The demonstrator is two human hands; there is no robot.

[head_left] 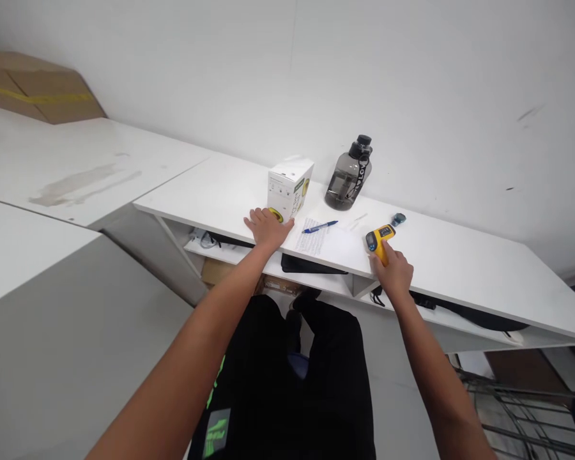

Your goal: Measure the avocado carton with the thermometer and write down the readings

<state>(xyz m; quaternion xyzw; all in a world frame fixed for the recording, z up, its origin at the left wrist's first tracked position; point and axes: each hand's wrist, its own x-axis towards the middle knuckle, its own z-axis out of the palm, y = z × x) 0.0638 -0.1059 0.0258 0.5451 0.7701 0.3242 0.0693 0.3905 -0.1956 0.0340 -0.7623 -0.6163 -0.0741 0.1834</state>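
Note:
My right hand point(393, 271) is wrapped round the handle of a yellow and black infrared thermometer point(381, 239), held low at the shelf top's front. My left hand point(268, 228) has its fingers spread at the lower front of a white carton with avocado pictures point(287, 188); whether it bears on the carton or just rests beside it, I cannot tell. The carton stands upright on the white shelf top point(460, 262). Between my hands a blue pen point(320, 227) lies across a printed sheet of paper point(333, 244).
A grey water bottle with a black cap point(349, 176) stands near the wall. A small dark teal item point(398, 219) lies behind the thermometer. At far left sits a cardboard box point(43, 89). Below the top, a shelf holds a flat black object point(311, 264). A wire cart point(522, 409) is at lower right.

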